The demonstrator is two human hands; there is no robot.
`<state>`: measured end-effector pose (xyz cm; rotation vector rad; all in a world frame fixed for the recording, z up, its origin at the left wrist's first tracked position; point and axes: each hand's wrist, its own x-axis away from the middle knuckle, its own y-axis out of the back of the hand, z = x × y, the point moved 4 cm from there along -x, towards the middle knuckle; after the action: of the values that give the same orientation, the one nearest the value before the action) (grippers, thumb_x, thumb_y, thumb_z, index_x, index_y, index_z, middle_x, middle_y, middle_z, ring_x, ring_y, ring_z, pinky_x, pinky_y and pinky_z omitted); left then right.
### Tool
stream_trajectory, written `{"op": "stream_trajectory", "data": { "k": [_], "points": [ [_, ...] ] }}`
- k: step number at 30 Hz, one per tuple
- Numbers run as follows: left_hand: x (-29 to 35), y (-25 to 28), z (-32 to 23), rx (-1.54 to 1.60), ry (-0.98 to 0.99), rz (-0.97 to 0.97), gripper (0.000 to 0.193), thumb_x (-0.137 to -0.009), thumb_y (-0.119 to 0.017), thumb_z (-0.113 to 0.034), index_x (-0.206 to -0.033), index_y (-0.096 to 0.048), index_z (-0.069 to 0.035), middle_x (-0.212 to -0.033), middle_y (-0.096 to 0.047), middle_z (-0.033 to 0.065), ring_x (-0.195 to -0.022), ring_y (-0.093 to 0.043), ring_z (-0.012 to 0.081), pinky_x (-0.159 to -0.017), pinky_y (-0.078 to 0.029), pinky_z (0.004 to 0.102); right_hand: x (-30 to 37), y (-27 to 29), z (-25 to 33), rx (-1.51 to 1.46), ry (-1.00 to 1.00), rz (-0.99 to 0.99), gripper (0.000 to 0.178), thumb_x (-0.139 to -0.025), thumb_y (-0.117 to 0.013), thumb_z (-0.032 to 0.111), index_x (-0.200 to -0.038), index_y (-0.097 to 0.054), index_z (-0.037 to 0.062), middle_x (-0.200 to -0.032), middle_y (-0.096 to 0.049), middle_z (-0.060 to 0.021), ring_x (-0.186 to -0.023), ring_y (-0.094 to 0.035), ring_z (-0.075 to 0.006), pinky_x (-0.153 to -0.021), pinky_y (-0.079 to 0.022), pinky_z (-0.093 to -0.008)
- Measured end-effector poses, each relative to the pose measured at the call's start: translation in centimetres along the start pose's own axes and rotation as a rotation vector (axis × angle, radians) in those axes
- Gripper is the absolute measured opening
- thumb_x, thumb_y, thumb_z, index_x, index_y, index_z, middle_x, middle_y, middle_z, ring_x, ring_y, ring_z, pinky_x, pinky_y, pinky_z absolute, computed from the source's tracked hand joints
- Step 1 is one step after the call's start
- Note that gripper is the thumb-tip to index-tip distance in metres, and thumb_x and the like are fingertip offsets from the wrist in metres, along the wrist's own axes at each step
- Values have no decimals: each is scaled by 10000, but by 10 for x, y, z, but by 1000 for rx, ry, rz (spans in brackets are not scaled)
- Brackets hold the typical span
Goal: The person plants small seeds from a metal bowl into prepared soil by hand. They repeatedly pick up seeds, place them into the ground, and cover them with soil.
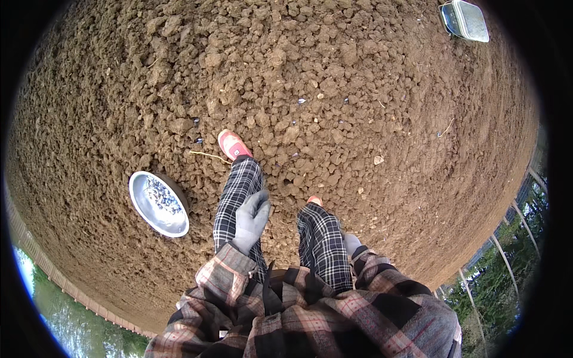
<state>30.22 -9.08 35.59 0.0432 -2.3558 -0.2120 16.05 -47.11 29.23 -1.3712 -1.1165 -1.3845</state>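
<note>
Clods (pixel 177 126) surround the metal bowl (pixel 173 227) and the far boxy container (pixel 473 22).

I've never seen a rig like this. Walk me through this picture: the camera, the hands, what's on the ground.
There is no machine here, just a person wearing gloves. The one round-edged view comes from a wide camera on their head, looking down, so straight lines bend.

The left hand appears over the left trouser leg; I see nothing held, but its palm is hidden. The right hand, by the right leg, is mostly hidden, so I can't tell.

On the lumpy brown soil, a metal bowl of small pieces sits to the left, and a boxy container lies far right. A few bluish bits dot the soil.
</note>
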Motion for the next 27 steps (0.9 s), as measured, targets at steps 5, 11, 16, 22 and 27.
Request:
{"op": "stream_trajectory", "data": {
  "k": [5, 11, 16, 22, 27],
  "points": [
    [-49, 35, -11, 574, 290, -95, 259, -971, -530, -104, -1189, -569, 31, -1064, -659, 86, -941, -623, 122, -848, -509, 251, -80, 163, 151, 644, 164, -224, 351, -855, -573, 382, -1059, -698, 126, -1062, -685, -126, -1031, -632, -294, -889, -477, -364],
    [-110, 63, -71, 621, 190, -184, 316, -979, -514, -118, -1250, -521, 44, -1088, -656, 126, -970, -650, 195, -887, -521, 314, -225, 307, 253, 925, 11, -333, 330, -852, -585, 406, -992, -729, 144, -1033, -702, -54, -1009, -639, -239, -866, -478, -342],
    [-133, 76, -79, 791, 34, -254, 385, -978, -523, -202, -1278, -490, 38, -1116, -648, 169, -1027, -648, 284, -917, -531, 402, -310, 291, 204, 815, -140, -268, 286, -834, -611, 383, -946, -738, 152, -1000, -694, -8, -968, -642, -206, -825, -483, -320],
    [-138, 102, -66, 1009, -359, -77, 450, -1019, -399, -198, -1414, -350, 11, -1375, -471, 214, -1262, -479, 341, -1045, -406, 484, -308, 253, 196, 947, 241, -255, 286, -808, -659, 345, -960, -724, 111, -960, -698, -48, -905, -660, -241, -778, -502, -337],
    [-91, 94, -41, 928, -645, -185, 424, -981, -503, -208, -1364, -420, -45, -1027, -469, 45, -970, -459, 221, -901, -404, 433, -319, 248, 160, 870, 306, -313, 306, -802, -669, 337, -988, -716, 99, -965, -699, -80, -907, -663, -261, -784, -506, -346]
  ]
}}
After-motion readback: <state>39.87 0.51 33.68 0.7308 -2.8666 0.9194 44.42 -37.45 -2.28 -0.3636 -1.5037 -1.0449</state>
